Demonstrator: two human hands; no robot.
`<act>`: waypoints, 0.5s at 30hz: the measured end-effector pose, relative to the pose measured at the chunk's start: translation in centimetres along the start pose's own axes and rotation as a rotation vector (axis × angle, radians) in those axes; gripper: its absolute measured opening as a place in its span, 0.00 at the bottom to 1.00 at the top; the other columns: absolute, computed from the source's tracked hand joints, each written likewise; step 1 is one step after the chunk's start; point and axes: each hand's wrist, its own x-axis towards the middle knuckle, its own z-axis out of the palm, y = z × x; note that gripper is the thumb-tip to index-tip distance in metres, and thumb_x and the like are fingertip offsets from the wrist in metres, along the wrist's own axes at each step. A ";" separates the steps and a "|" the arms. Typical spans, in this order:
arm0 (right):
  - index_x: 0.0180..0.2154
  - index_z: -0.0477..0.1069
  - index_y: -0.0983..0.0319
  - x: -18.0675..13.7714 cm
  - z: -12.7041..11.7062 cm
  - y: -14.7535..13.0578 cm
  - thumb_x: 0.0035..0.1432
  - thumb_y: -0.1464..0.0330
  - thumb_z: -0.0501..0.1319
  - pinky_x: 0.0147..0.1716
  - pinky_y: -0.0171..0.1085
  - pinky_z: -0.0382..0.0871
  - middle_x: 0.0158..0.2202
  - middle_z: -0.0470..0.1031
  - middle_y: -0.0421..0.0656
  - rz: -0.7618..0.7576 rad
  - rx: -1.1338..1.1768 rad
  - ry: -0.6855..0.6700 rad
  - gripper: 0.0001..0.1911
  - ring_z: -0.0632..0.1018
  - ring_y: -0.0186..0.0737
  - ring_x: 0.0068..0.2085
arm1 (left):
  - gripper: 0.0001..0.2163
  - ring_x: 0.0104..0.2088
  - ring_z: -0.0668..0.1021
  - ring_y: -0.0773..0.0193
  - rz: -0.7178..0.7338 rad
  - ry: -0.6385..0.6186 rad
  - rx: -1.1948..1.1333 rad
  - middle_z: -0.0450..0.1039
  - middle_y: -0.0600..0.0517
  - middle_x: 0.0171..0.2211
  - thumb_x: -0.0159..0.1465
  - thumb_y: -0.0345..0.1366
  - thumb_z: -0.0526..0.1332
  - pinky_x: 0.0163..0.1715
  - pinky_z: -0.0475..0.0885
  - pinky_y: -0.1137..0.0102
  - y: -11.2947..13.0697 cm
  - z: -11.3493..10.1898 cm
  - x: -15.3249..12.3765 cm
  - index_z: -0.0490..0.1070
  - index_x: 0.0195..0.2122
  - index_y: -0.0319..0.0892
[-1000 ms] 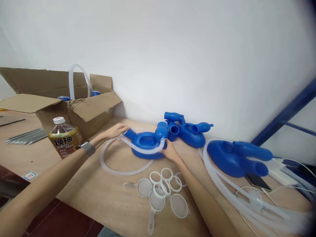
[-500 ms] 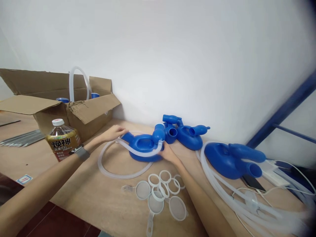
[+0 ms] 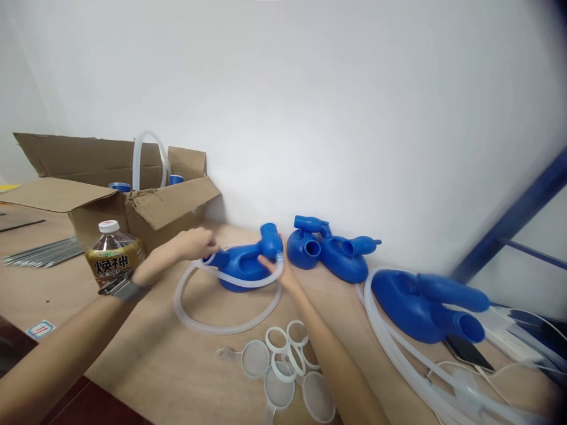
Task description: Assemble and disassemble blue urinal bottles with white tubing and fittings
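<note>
My left hand [image 3: 191, 243] pinches the clear tube [image 3: 225, 323] at the narrow spout of the blue vessel [image 3: 243, 264], lying near the worktop's back edge; my right hand [image 3: 277, 268] grips its upright neck, fingers closed. I should probably hold the vessel steady and guide the tube straight.

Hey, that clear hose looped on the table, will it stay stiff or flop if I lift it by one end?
Probably floppy: the hose lies in a loose curl and bends over the blue vessel. It looks thin-walled, so likely light. The trailing loop may drag.
</note>
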 end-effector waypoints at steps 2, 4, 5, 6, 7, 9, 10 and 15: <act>0.71 0.57 0.60 0.2 0.6 0.2 0.54 0.42 0.69 0.69 0.54 0.65 0.61 0.74 0.53 0.005 0.037 0.000 0.52 0.74 0.53 0.65 | 0.18 0.14 0.64 0.65 0.033 -0.041 0.005 0.68 0.51 0.14 0.53 0.47 0.68 0.17 0.51 0.70 0.2 -0.9 0.2 0.68 0.12 0.47; 0.70 0.56 0.61 0.3 0.9 0.4 0.58 0.41 0.64 0.69 0.53 0.66 0.63 0.72 0.55 0.009 0.060 0.033 0.50 0.74 0.55 0.65 | 0.17 0.15 0.65 0.63 0.068 -0.052 -0.004 0.68 0.52 0.15 0.52 0.47 0.71 0.19 0.54 0.69 0.7 -1.1 1.1 0.69 0.14 0.48; 0.71 0.55 0.62 0.3 1.0 0.4 0.59 0.41 0.62 0.69 0.53 0.66 0.65 0.69 0.56 0.014 0.071 0.063 0.50 0.73 0.55 0.66 | 0.15 0.17 0.68 0.62 0.086 -0.044 -0.018 0.70 0.52 0.17 0.53 0.48 0.71 0.20 0.57 0.69 1.1 -0.9 1.9 0.71 0.17 0.48; 0.71 0.53 0.62 0.4 0.9 0.4 0.60 0.41 0.61 0.70 0.53 0.65 0.68 0.67 0.57 0.020 0.078 0.094 0.49 0.71 0.55 0.67 | 0.13 0.20 0.72 0.59 0.102 -0.029 -0.037 0.74 0.51 0.20 0.55 0.50 0.70 0.22 0.60 0.68 1.6 -0.6 2.8 0.75 0.22 0.49; 0.71 0.53 0.62 0.5 0.9 0.4 0.61 0.41 0.60 0.70 0.53 0.64 0.69 0.65 0.57 0.024 0.084 0.117 0.49 0.71 0.55 0.68 | 0.12 0.25 0.76 0.57 0.117 -0.010 -0.063 0.78 0.49 0.26 0.58 0.51 0.68 0.26 0.64 0.68 2.1 0.0 3.9 0.79 0.29 0.49; 0.70 0.57 0.62 0.7 0.6 0.3 0.61 0.41 0.59 0.72 0.53 0.62 0.69 0.64 0.55 0.027 0.088 0.136 0.46 0.70 0.55 0.68 | 0.18 0.37 0.81 0.52 0.138 0.023 -0.121 0.82 0.44 0.39 0.62 0.53 0.64 0.35 0.70 0.67 3.4 1.5 6.1 0.80 0.46 0.47; 0.68 0.60 0.62 0.8 0.4 0.3 0.61 0.40 0.58 0.72 0.53 0.61 0.69 0.66 0.54 0.024 0.088 0.134 0.45 0.70 0.54 0.68 | 0.22 0.43 0.82 0.51 0.144 0.029 -0.151 0.82 0.42 0.45 0.63 0.54 0.63 0.39 0.71 0.67 4.0 2.3 7.2 0.78 0.51 0.45; 0.67 0.64 0.60 1.1 -0.9 -0.5 0.60 0.39 0.58 0.72 0.51 0.61 0.68 0.68 0.50 -0.004 0.070 0.056 0.44 0.70 0.54 0.69 | 0.24 0.41 0.83 0.52 0.127 -0.033 -0.271 0.83 0.40 0.45 0.68 0.57 0.56 0.40 0.73 0.67 6.2 5.7 11.7 0.79 0.42 0.41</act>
